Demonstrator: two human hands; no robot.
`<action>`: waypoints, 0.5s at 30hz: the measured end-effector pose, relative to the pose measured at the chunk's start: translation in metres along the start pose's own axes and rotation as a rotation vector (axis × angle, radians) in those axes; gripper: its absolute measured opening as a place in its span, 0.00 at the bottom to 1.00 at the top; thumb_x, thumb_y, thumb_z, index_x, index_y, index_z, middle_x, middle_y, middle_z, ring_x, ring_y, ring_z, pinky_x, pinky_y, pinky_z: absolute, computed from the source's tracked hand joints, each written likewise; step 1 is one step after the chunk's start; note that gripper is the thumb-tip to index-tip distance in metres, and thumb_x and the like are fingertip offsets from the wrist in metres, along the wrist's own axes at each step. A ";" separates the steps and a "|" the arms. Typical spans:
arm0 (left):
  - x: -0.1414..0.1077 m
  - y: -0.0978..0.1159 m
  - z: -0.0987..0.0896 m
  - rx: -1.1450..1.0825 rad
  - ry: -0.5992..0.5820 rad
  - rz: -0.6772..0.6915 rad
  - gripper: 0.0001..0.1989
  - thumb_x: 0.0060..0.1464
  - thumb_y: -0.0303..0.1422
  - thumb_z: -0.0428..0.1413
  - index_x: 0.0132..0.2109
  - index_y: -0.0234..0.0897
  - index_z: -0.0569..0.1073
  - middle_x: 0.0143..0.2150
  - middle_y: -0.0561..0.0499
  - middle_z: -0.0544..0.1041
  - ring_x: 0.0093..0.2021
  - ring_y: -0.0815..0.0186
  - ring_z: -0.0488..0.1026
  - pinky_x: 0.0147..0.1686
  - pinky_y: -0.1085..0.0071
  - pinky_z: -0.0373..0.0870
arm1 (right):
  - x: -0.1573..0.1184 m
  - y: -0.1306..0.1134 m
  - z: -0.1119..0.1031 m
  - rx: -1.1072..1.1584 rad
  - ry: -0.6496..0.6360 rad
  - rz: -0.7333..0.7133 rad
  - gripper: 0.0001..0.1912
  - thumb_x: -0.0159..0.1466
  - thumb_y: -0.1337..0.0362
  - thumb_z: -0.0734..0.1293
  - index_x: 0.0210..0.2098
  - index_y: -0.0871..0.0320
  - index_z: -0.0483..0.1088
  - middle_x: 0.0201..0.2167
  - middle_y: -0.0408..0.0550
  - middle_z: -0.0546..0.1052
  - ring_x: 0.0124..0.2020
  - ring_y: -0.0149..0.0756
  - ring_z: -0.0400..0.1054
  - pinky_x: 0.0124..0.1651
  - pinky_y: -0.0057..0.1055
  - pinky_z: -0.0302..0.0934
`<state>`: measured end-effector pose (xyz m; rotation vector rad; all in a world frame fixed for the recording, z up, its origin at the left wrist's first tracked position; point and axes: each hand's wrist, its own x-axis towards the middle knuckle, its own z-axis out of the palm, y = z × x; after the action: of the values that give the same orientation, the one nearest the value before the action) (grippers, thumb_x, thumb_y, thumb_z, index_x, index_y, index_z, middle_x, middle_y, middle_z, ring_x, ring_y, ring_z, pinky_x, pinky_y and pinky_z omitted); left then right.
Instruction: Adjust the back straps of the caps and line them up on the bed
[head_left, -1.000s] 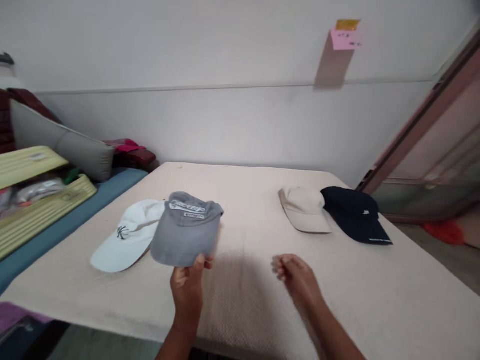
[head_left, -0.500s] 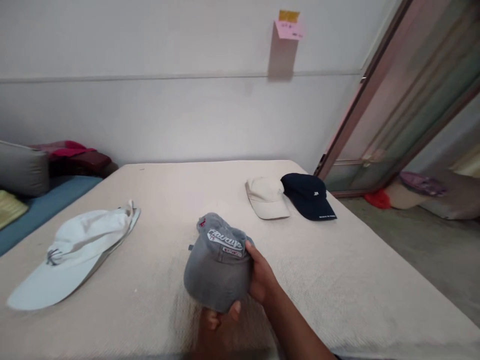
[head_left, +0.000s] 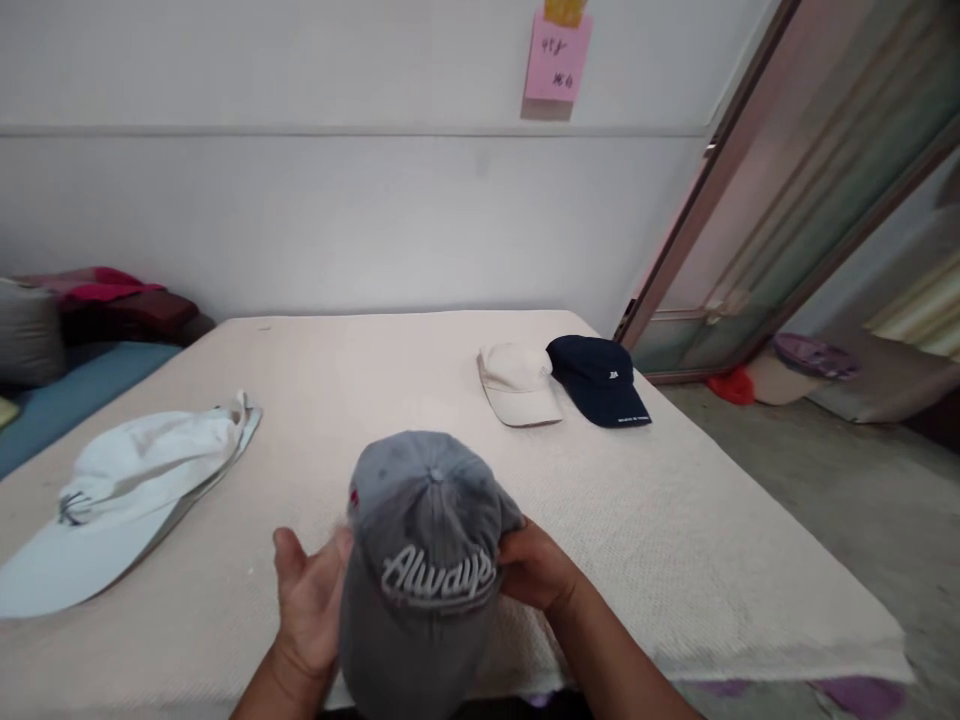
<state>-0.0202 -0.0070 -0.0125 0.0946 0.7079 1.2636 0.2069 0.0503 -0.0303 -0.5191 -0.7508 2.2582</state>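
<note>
A grey baseball cap [head_left: 427, 510] with white "Always" lettering is held up close to me, its crown turned upward and its brim pointing down toward me. My right hand [head_left: 536, 565] grips the cap at its right edge, fingers partly hidden behind the fabric. On the other side, my left hand [head_left: 311, 600] is open, thumb raised and apart, with its fingertips at the cap's left edge; whether they press on it I cannot tell. A pale blue-white cap [head_left: 142, 480] lies on the left, and a beige cap [head_left: 517, 385] rests beside a navy cap [head_left: 600, 380] at the back right.
The caps lie on a table covered with a cream cloth [head_left: 360, 370]. Behind it a white wall carries a pink note [head_left: 559, 60]. A sliding door [head_left: 720, 240] stands at the right, and a grey cushion [head_left: 30, 330] is at the far left.
The grey cap has tipped so its crown top shows and its brim points down toward me. My left hand has moved from below the brim to the cap's left side and opened.
</note>
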 end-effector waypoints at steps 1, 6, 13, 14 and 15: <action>0.001 0.002 -0.001 0.010 0.043 -0.007 0.32 0.25 0.56 0.62 0.37 0.41 0.76 0.31 0.43 0.80 0.46 0.44 0.74 0.41 0.51 0.72 | -0.001 0.003 -0.001 -0.037 -0.018 0.040 0.20 0.40 0.74 0.69 0.34 0.57 0.74 0.30 0.46 0.77 0.39 0.43 0.71 0.47 0.43 0.60; 0.001 0.003 -0.005 0.022 0.289 -0.093 0.06 0.29 0.30 0.59 0.22 0.40 0.70 0.16 0.46 0.73 0.42 0.43 0.76 0.40 0.49 0.72 | 0.001 0.013 0.000 -0.209 -0.028 0.138 0.19 0.39 0.75 0.70 0.32 0.56 0.76 0.29 0.44 0.77 0.37 0.42 0.70 0.48 0.44 0.59; 0.000 0.005 -0.006 -0.053 0.316 0.027 0.07 0.28 0.27 0.53 0.23 0.39 0.70 0.21 0.43 0.75 0.43 0.42 0.75 0.37 0.48 0.73 | 0.001 0.010 0.001 -0.197 -0.109 0.163 0.23 0.41 0.73 0.73 0.38 0.56 0.75 0.34 0.45 0.77 0.43 0.41 0.69 0.55 0.43 0.53; 0.000 0.005 -0.007 -0.030 0.288 0.063 0.09 0.29 0.27 0.53 0.25 0.39 0.71 0.23 0.44 0.75 0.44 0.43 0.74 0.37 0.48 0.73 | 0.001 0.011 0.000 -0.216 -0.120 0.164 0.23 0.41 0.72 0.74 0.38 0.57 0.75 0.35 0.45 0.77 0.42 0.41 0.69 0.55 0.42 0.53; -0.001 0.004 -0.008 0.001 0.260 0.115 0.10 0.30 0.26 0.53 0.27 0.39 0.72 0.24 0.44 0.76 0.44 0.44 0.74 0.37 0.49 0.74 | 0.001 0.011 -0.001 -0.234 -0.136 0.159 0.23 0.41 0.71 0.74 0.38 0.57 0.75 0.35 0.45 0.77 0.41 0.40 0.69 0.55 0.41 0.54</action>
<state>-0.0279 -0.0087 -0.0168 -0.0299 0.9375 1.4009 0.2017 0.0449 -0.0379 -0.5556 -1.0852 2.3847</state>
